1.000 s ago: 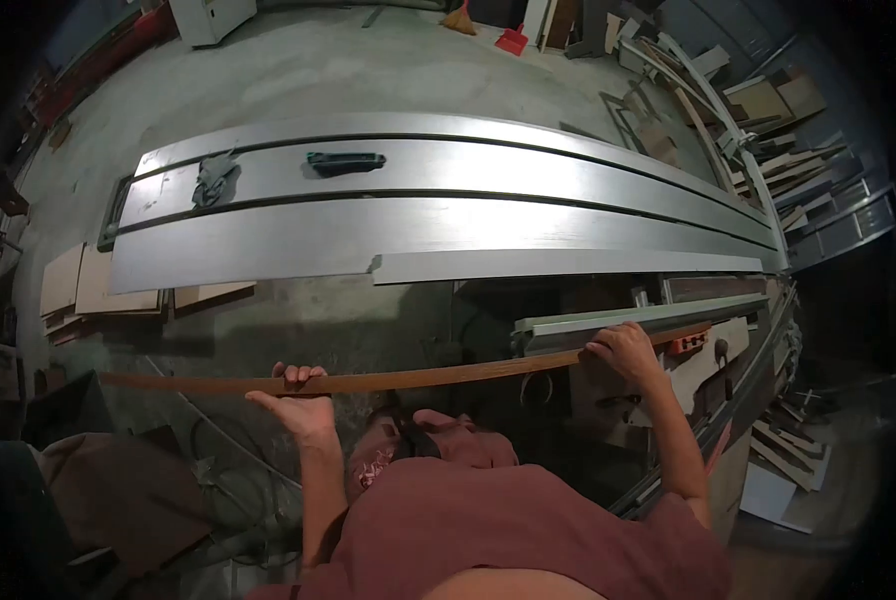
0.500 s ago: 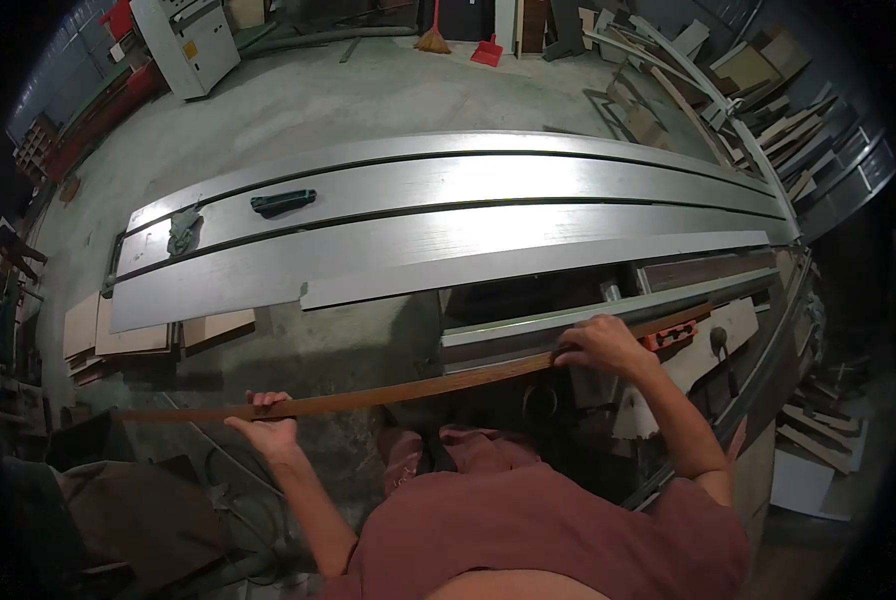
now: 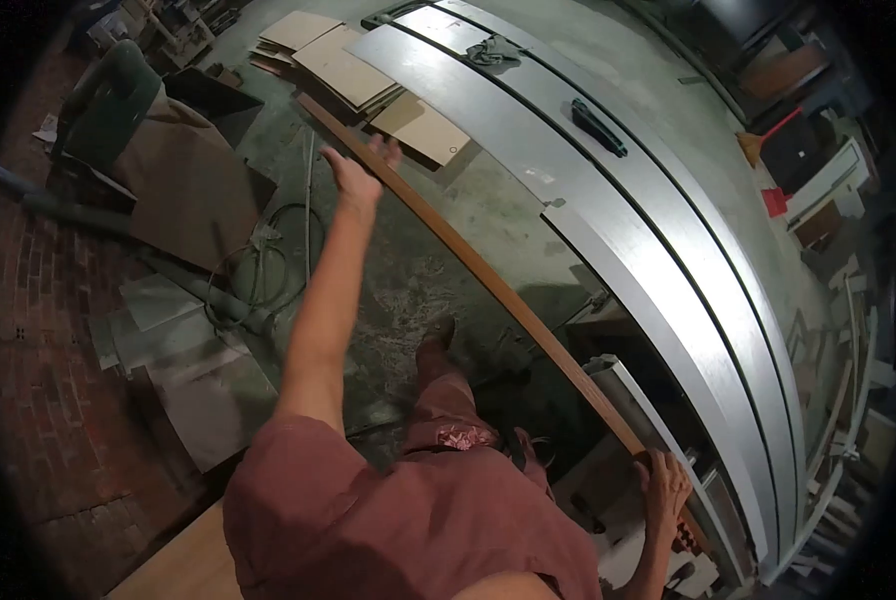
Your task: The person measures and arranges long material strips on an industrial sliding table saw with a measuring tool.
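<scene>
A long, narrow brown wooden strip (image 3: 508,295) runs diagonally in front of me, from upper left to lower right. My left hand (image 3: 360,180) carries it near its far end, with the thumb on the near side and the fingers showing beyond. Toward the other end, my right hand (image 3: 665,488) is closed over the strip, fingers bent across it. Beneath and beside this hand is a grey metal rail (image 3: 638,400). An orange-red part (image 3: 688,537) shows just past my right wrist, partly hidden by it.
A long silver machine table (image 3: 658,270) with dark slots lies beyond the strip. On it are a dark green tool (image 3: 598,127) and a crumpled cloth (image 3: 493,50). Flat boards (image 3: 343,65) are stacked at the upper left. A cable (image 3: 258,260) and hose cross the floor on my left.
My view has turned left. The strip now slants away from me, with my left hand at its far end and my right hand low at the right, both still on it.
</scene>
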Demonstrator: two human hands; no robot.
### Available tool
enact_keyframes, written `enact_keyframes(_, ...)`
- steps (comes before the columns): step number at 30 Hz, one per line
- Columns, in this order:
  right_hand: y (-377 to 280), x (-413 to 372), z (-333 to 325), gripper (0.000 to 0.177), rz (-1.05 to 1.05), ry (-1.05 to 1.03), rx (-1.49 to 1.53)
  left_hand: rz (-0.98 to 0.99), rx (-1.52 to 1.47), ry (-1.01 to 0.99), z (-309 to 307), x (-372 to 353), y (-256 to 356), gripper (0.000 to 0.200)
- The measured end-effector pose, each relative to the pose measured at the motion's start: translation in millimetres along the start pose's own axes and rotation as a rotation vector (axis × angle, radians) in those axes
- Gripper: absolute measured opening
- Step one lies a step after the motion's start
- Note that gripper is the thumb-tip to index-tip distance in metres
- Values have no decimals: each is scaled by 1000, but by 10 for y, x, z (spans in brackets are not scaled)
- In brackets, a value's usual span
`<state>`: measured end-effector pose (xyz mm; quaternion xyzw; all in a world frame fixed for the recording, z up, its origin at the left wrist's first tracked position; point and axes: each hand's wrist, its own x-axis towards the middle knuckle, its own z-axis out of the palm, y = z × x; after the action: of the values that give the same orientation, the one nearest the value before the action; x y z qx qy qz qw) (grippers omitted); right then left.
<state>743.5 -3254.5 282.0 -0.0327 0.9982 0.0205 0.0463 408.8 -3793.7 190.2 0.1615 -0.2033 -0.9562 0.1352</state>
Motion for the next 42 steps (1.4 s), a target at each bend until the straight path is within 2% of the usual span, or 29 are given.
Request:
enact_keyframes(4, -37, -3, 23, 31, 101, -158, -18, 188, 215, 147, -354, 956, 778, 92)
enact_keyframes(5, -142, 0, 18, 34, 63, -110, -14, 209, 263, 164, -241, 1066, 1143, 89)
enact_keyframes(7, -210, -9, -37, 33, 45, -45, -43, 228, 296, 272, -133, 1026, 1389, 82)
enact_keyframes(8, -252, 22, -91, 29, 87, -107, 24, 263, 373, 225, -461, 1393, 1634, 76)
enact_keyframes(9, -235, -5, -47, 27, 68, -37, 18, 213, 364, 189, -696, 1645, 1827, 71)
enact_keyframes(10, -189, 22, -28, 27, 87, -77, 58, 112, 385, 120, -961, 1824, 1979, 71)
enact_keyframes(11, -147, 22, 24, 25, 27, 58, 32, 107, 630, -97, -1156, 1935, 2082, 54)
enact_keyframes(12, -141, -13, -40, 24, 41, 42, 6, 106, 842, -348, -1280, 2034, 2230, 40)
enact_keyframes(13, -103, -16, -34, 23, 65, -16, 59, 276, 1774, -238, -1304, 2107, 2423, 38)
enact_keyframes(14, -79, -78, -24, 23, 51, 44, 52, 65, 2015, -59, -881, 1959, 2210, 37)
enact_keyframes(15, -6, -117, 35, 23, 27, 65, 62, 295, 1690, -412, -932, 1665, 2264, 38)
enact_keyframes(16, 0, -142, 4, 27, 61, 14, 80, 271, 1722, -285, -1240, 2224, 2477, 42)
enact_keyframes(17, 18, -135, -2, 29, 87, -46, 85, 257, 2033, -209, -1110, 2250, 2481, 40)
enact_keyframes(18, 124, -179, 6, 31, 88, -100, 101, 382, 2176, -216, -954, 2025, 2319, 37)
enact_keyframes(19, 39, -174, -85, 31, 152, -95, 91, 378, 2158, -293, -884, 2144, 2095, 37)
enact_keyframes(21, 103, -155, -89, 38, 177, -161, 128, -6, 1453, 479, -708, 2016, 1898, 42)
enact_keyframes(22, 135, -159, -85, 38, 179, -150, 135, 6, 1455, 472, -629, 1877, 1812, 42)
enact_keyframes(24, 239, -247, -100, 46, 298, -146, 115, 112, 1264, 483, -569, 1712, 1516, 41)
enact_keyframes(25, 300, -254, -124, 50, 341, -180, 156, 143, 1252, 441, -698, 1832, 1545, 42)
enact_keyframes(29, 438, -292, -178, 54, 450, -299, 187, 131, 1336, 462, -453, 1523, 1389, 42)
enact_keyframes(32, 604, -320, -208, 56, 540, -405, 170, 75, 1316, 423, -507, 1418, 1466, 41)
enact_keyframes(34, 718, -386, -244, 57, 543, -429, 172, -19, 1575, 73, -877, 1724, 1607, 39)
enact_keyframes(36, 833, -508, -204, 54, 585, -343, 201, -167, 1299, 199, -645, 1398, 1434, 38)
enact_keyframes(38, 985, -607, -155, 51, 612, -402, 174, -200, 1223, 225, -484, 1066, 1239, 36)
enact_keyframes(39, 1084, -712, -76, 49, 589, -326, 153, -271, 1102, 162, -553, 1106, 1247, 34)
enact_keyframes(40, 1189, -795, -40, 49, 577, -336, 155, -340, 975, 96, -612, 1149, 1226, 33)
enact_keyframes(41, 1292, -871, -17, 49, 579, -341, 138, -339, 978, 107, -618, 1095, 1190, 33)
enact_keyframes(42, 1370, -942, 3, 49, 583, -344, 121, -351, 1074, 25, -584, 1028, 1129, 32)
